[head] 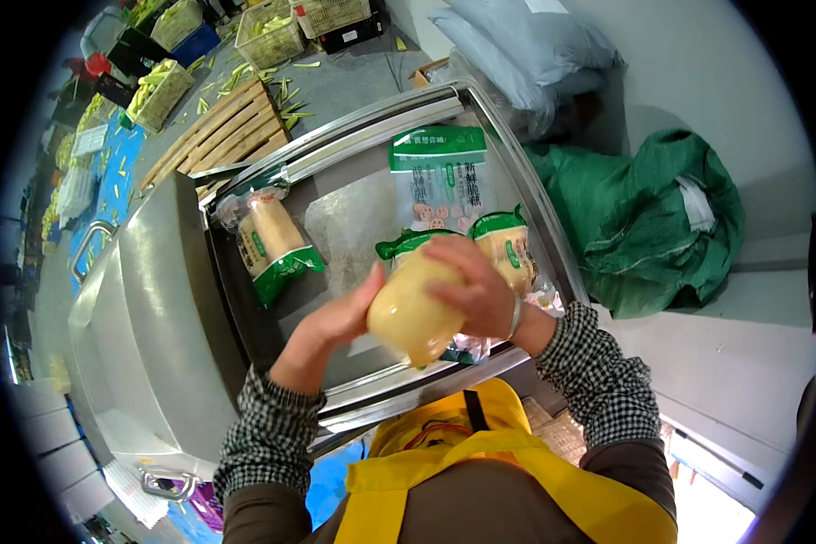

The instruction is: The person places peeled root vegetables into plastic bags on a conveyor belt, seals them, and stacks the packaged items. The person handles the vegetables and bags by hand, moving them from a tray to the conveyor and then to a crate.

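Observation:
A thick, pale yellow peeled lotus root [415,302] with a wet shine is held between my two hands. My left hand [343,306] presses its left side with the thumb up, most fingers hidden. My right hand [472,285] curves over the top and right side, slightly blurred. Below lies the steel bed [350,211] of a chamber vacuum sealer. A green-and-clear bag of lotus root [275,234] rests on its left. To the right are a flat printed bag [442,177] and another filled bag [506,251]. A further green-edged bag [408,241] is partly hidden behind the lotus root.
The sealer's raised steel lid [143,319] stands at the left. A green woven sack [639,224] and grey plastic sacks [530,61] flank the right. Beyond are a wooden pallet [224,132], a vegetable crate [268,37] and scraps on the floor.

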The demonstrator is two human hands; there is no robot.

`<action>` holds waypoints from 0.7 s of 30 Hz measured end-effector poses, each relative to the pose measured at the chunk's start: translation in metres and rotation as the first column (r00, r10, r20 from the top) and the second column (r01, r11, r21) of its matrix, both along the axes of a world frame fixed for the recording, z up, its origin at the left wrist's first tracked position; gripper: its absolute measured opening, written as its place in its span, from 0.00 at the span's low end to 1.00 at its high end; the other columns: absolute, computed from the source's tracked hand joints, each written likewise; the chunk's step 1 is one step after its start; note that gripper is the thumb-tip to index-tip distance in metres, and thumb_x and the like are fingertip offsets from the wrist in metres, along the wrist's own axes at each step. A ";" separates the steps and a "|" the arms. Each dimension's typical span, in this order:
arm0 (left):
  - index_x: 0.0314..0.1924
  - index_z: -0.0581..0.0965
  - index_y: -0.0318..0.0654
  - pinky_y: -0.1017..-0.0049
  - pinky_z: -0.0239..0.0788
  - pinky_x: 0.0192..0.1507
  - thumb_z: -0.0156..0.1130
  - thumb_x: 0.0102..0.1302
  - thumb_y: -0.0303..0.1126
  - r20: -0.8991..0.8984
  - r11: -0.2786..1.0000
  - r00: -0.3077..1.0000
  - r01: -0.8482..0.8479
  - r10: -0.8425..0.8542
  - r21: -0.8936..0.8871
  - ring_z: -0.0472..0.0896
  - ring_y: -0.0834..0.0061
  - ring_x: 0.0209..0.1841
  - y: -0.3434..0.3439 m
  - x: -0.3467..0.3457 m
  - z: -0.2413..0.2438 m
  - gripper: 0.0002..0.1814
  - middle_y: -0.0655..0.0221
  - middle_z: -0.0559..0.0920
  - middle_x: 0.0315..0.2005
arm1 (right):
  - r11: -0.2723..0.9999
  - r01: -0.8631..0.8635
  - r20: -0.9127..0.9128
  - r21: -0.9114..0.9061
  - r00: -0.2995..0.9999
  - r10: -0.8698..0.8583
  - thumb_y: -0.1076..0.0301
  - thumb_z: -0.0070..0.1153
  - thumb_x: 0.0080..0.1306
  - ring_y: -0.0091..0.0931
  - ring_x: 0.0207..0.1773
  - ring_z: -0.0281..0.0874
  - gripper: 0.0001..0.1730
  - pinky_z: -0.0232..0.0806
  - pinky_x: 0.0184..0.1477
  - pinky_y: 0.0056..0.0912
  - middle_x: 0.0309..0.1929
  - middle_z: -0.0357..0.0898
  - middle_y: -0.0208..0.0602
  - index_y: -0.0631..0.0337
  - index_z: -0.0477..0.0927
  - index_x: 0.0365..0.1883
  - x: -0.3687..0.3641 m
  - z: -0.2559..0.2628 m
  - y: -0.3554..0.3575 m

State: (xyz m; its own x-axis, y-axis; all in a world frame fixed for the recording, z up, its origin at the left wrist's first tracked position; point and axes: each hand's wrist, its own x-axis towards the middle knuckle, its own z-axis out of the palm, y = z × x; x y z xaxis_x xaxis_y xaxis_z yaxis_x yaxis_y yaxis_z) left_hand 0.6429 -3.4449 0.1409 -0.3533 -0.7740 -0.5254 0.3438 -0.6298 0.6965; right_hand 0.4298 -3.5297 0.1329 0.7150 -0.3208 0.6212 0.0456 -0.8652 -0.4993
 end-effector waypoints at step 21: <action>0.30 0.78 0.28 0.75 0.70 0.29 0.63 0.57 0.31 0.758 0.930 0.540 -0.200 0.367 -0.308 0.80 0.74 0.27 -0.165 -0.007 -0.112 0.10 0.62 0.82 0.23 | -0.314 -0.455 0.264 0.833 0.827 -0.497 0.54 0.62 0.49 0.36 0.62 0.64 0.50 0.60 0.61 0.40 0.61 0.62 0.43 0.64 0.52 0.65 -0.134 -0.070 0.001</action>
